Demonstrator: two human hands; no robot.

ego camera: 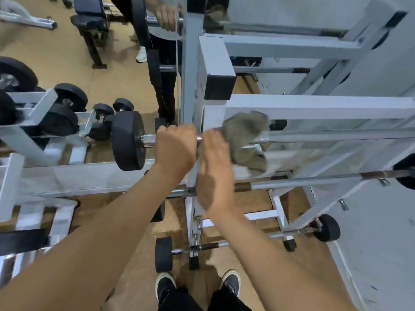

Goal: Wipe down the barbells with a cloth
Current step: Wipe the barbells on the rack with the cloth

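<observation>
A pale grey barbell rack (pixel 314 106) fills the right side of the room, its rails and uprights crossing in front of a light wall. To the left stands a dumbbell rack (pixel 29 104) loaded with black dumbbells, and beyond it a dark padded bench (pixel 89 16) on the tan floor (pixel 56 52).

The barbell (pixel 314 136) being cleaned lies across the barbell rack at mid height, its black plate (pixel 128 140) hanging out on the left. More bars sit on lower rungs, one with a rusty brown patch, and a short bar with a black plate rests near the floor in front of the person's dark shoes (pixel 165 288).

The left hand (pixel 175 144) is curled tight round the bar just inside the plate. Right beside it, the right hand (pixel 215 162) holds a grey cloth (pixel 244 140) against the shaft; the cloth is smeared with motion blur, so its folds are hard to read, and it hides the fingers.

At the top edge, another person's hand (pixel 166 16) grips a higher bar; the rest of that person is mostly cut off by the upright.
</observation>
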